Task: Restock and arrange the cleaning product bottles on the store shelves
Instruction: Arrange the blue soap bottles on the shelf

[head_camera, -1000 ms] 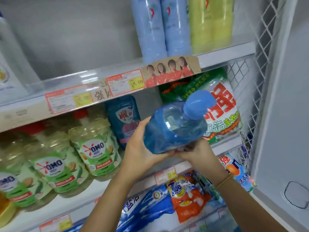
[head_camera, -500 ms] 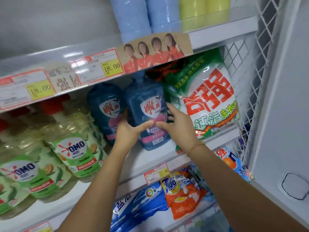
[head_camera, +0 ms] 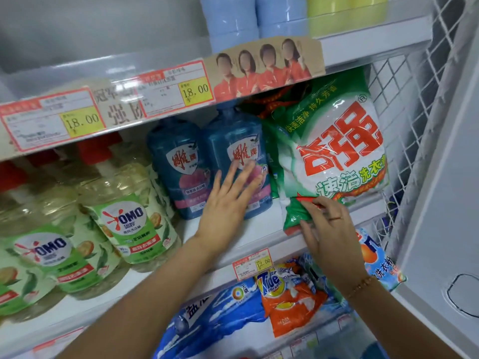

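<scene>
The left hand (head_camera: 228, 200) lies flat, fingers straight and spread, against the front label of a blue bottle (head_camera: 233, 141) standing upright on the middle shelf (head_camera: 259, 229). A second blue bottle (head_camera: 176, 161) stands just beside it on the left. The right hand (head_camera: 326, 224) has its fingers curled, pinching the lower corner of the green detergent bag (head_camera: 337, 151), which leans at the shelf's right end against white wire mesh (head_camera: 404, 99). Further left stand the OMO bottles (head_camera: 129, 211). Price tags (head_camera: 194, 89) line the upper shelf edge. An orange Tide bag (head_camera: 285, 301) lies on the shelf below.
</scene>
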Demonstrator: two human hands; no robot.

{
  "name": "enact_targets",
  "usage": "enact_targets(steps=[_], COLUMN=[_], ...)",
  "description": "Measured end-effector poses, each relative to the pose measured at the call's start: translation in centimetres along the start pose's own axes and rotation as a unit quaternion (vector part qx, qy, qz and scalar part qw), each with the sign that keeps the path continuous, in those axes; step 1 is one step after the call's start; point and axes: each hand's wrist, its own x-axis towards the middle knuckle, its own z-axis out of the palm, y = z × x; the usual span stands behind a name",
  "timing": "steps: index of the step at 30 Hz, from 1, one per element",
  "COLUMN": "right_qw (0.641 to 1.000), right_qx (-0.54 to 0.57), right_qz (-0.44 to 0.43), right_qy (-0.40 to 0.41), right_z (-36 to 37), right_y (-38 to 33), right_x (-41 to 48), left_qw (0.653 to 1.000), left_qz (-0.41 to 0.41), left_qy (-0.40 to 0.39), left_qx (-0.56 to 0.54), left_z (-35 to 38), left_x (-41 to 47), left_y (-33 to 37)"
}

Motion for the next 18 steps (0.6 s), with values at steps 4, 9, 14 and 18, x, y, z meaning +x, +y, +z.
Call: enact_targets(steps=[4,9,14,18], right_qw=[1.000,1.000,1.000,0.999], right_qx=[0.007,0.011,0.009,0.029], right_qz=[-0.001,0.003,-0.012,0.000], right_qy=[0.012,0.006,-0.008,-0.013], right_z=[0.9,0.9,0.5,0.4], right_y=[-0.2,-0.1,0.1,0.1], right_x=[-0.1,-0.2,0.0,0.0], left_qw=[0.996,0.992,0.989,0.964], left_qz=[0.013,-0.036,-0.083,-0.178], left_qy=[-0.052,-0.080,-0.112,-0.197], left_qx=[0.065,0.095,0.049,-0.002], left_z=[1.2,2.6,3.6,3.5], left_x=[0.8,2.7,4.6,4.6], left_y=[-1.6,-1.3,-1.5,-1.2])
